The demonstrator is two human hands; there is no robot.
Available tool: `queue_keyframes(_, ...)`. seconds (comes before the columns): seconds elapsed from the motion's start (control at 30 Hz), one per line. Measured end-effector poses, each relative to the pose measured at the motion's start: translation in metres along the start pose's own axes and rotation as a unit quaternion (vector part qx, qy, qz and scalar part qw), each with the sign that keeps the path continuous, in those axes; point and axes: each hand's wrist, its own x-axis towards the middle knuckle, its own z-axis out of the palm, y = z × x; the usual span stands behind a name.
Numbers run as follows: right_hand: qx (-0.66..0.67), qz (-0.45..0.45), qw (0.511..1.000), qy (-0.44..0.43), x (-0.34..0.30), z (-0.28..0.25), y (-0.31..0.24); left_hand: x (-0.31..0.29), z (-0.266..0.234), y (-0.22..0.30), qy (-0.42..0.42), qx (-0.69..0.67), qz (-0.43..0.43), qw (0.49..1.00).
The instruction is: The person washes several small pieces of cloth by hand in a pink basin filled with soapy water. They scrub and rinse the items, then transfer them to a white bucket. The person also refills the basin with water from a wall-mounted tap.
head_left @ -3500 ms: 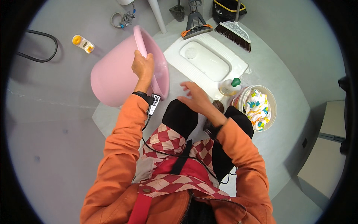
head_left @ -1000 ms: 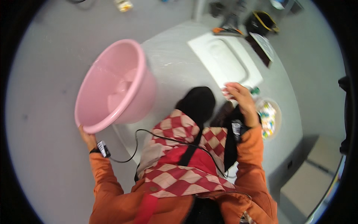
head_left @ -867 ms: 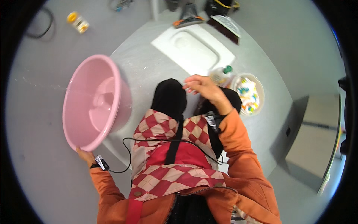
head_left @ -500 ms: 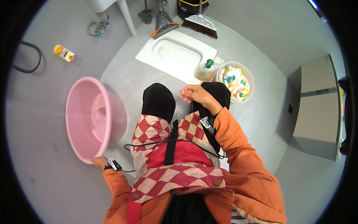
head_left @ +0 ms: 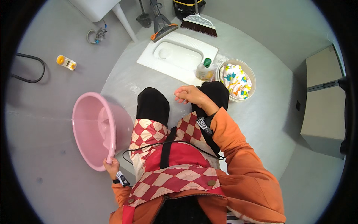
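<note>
A pink plastic basin (head_left: pixel 112 127) is at my left, tilted with its mouth facing left. My left hand (head_left: pixel 111 167) grips its near rim, fingers wrapped over the edge. A faint thin pale streak crosses the basin's left rim. My right hand (head_left: pixel 189 95) hovers beside my right knee, fingers loosely bent and slightly apart, with nothing visible in it. Just beyond that knee stands a clear pump bottle (head_left: pixel 204 71) with a green top. Touching or close to it is a white bucket (head_left: pixel 253 81) holding white cloth (head_left: pixel 235 80) with colourful patches.
A white squat toilet (head_left: pixel 151 56) is set in the floor ahead. Behind it are a sponge mop (head_left: pixel 164 33), a broom (head_left: pixel 198 25) and a black bin (head_left: pixel 188 9). A yellow-white container (head_left: pixel 67 62) and a black hose (head_left: pixel 37 58) are at left, a beige cabinet (head_left: pixel 323 108) at right.
The basin has shifted slightly nearer and to the right, with my left hand still on its rim. My right hand has barely moved. The whole view has shifted a little.
</note>
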Motion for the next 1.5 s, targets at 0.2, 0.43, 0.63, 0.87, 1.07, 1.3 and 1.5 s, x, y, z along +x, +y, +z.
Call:
queue_keyframes(0.2,0.010,0.006,1.000,0.014,-0.003,0.001,0.001,0.052,0.034,-0.027,-0.210,0.079,0.065,0.972)
queue_keyframes(0.43,0.020,-0.006,0.999,0.025,-0.010,-0.001,0.001,0.030,0.059,-0.026,-0.085,-0.085,-0.072,0.990)
queue_keyframes(0.63,0.098,-0.054,0.994,0.013,-0.026,-0.011,-0.019,0.007,0.045,-0.005,-0.045,-0.048,-0.008,0.998)
queue_keyframes(0.87,0.120,-0.152,0.944,0.267,-0.095,-0.145,0.002,-0.091,0.094,-0.019,-0.124,0.350,-0.209,0.905)
queue_keyframes(1.07,-0.206,0.103,0.823,0.520,-0.089,-0.250,0.131,-0.086,0.157,-0.031,-0.143,0.388,-0.074,0.908)
queue_keyframes(1.3,-0.497,0.275,0.705,0.424,-0.030,-0.232,0.182,-0.119,0.220,-0.078,-0.189,0.557,-0.028,0.808)
queue_keyframes(1.5,-0.460,0.297,0.754,0.363,-0.020,-0.253,0.195,-0.127,0.226,-0.088,-0.202,0.604,-0.023,0.771)
